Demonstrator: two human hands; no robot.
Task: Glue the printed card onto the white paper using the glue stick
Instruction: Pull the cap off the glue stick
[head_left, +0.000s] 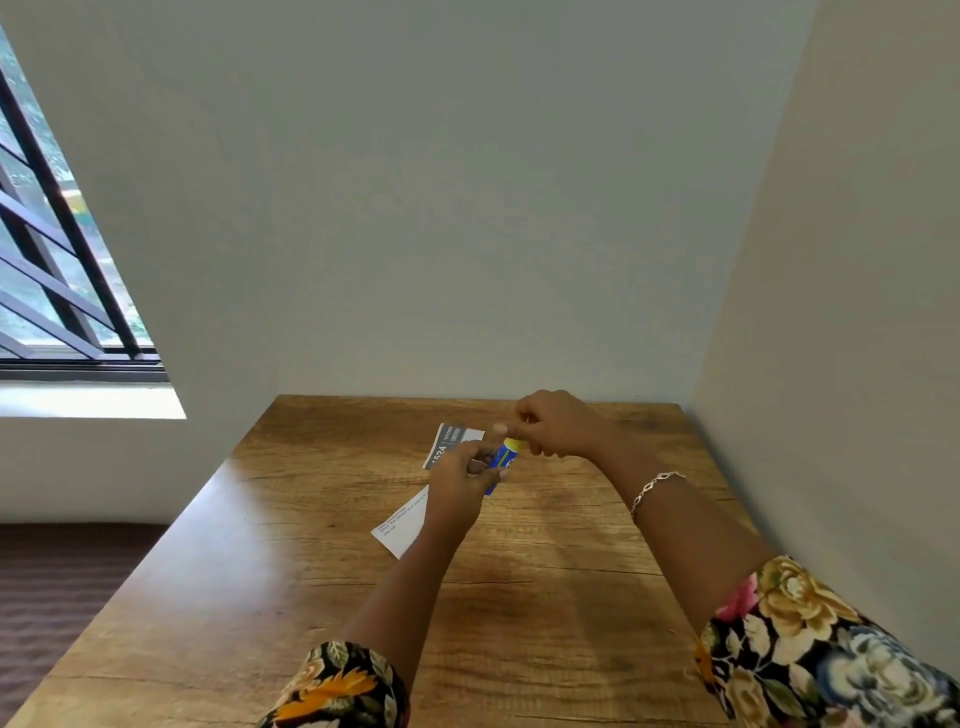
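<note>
Above the wooden table (311, 571), my left hand (460, 478) grips the blue body of the glue stick (503, 457). My right hand (550, 423) pinches its yellow top end. The stick is tilted, its lower end poking out under my left hand. A printed card (444, 448) with grey print and numbers lies flat on the table behind my left hand, partly hidden. The white paper (402, 525), with a few lines of small text, lies nearer to me, its far end covered by my left wrist.
The table fills a corner, with a wall straight ahead and another close on the right. At the left is a barred window (57, 260) with a white sill. Dark floor (62, 582) shows beyond the table's left edge.
</note>
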